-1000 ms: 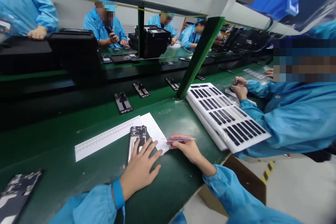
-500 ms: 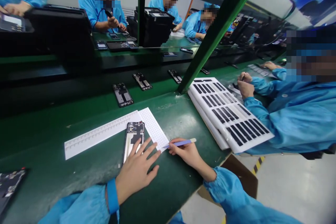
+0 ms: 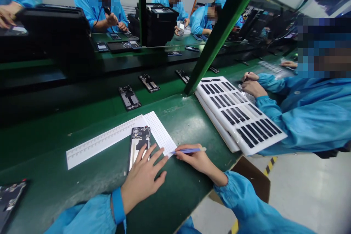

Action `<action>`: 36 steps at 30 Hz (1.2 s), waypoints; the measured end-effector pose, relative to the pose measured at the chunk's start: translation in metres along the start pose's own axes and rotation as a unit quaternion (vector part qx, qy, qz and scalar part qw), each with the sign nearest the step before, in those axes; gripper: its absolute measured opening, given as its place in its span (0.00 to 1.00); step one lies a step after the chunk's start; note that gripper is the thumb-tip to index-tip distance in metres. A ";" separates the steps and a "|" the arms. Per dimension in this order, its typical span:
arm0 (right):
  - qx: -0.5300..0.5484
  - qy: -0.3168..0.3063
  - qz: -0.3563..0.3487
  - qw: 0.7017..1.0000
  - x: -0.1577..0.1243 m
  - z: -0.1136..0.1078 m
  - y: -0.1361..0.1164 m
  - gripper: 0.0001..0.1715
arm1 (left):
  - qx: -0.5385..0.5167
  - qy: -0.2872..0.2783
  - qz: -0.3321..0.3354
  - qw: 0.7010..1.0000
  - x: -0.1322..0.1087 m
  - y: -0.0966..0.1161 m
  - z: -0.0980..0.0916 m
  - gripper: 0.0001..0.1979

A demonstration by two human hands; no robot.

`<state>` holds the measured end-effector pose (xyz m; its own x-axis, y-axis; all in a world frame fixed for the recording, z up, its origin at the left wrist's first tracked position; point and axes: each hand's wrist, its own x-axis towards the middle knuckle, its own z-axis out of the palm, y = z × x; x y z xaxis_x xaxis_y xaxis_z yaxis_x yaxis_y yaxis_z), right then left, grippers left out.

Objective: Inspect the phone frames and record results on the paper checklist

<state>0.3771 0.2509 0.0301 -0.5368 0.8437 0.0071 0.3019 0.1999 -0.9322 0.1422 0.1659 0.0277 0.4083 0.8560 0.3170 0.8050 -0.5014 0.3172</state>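
Observation:
My left hand (image 3: 145,175) lies flat with its fingers spread, covering the lower part of an opened phone body (image 3: 140,137). Its fingertips reach the near end of a white sheet of small dots (image 3: 160,128). My right hand (image 3: 196,159) pinches slim purple tweezers (image 3: 190,150) with a pale rear end. Their tip points left at the sheet's near corner; whether it grips a dot is too small to tell. A longer white strip with printed rows (image 3: 104,140) lies behind and left of the phone.
Phone bodies (image 3: 129,98) lie behind, with another (image 3: 11,197) at far left. White foam trays of black strips (image 3: 238,113) are stacked on the right, beside a co-worker's hands (image 3: 252,86). A slanted green post (image 3: 222,36) stands behind. The bench edge runs along the lower right.
My hands hold nearly the same places; the tweezers have tilted slightly. The camera view has shifted a little. The co-worker's hands on the right have moved closer together.

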 end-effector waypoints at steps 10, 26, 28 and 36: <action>0.073 0.021 0.022 0.997 0.001 0.003 0.004 0.15 | -0.004 -0.011 -0.001 1.000 0.001 -0.001 0.003 0.19; 0.236 0.051 0.077 0.967 0.008 0.099 -0.036 0.23 | 0.008 0.004 -0.085 0.996 -0.091 -0.050 -0.046 0.22; 0.237 0.037 0.076 0.968 0.005 0.111 -0.039 0.20 | 0.009 -0.024 -0.070 0.997 -0.089 -0.048 -0.045 0.23; 0.238 0.060 0.086 0.966 -0.004 0.115 -0.037 0.18 | 0.000 -0.039 -0.041 0.998 -0.090 -0.045 -0.046 0.22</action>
<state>0.2773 0.1826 0.0229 -0.4066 0.9018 -0.1465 -0.0331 -0.1748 -0.9840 0.0497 0.1054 0.0257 0.3742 0.9010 0.2193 0.8372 -0.4300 0.3381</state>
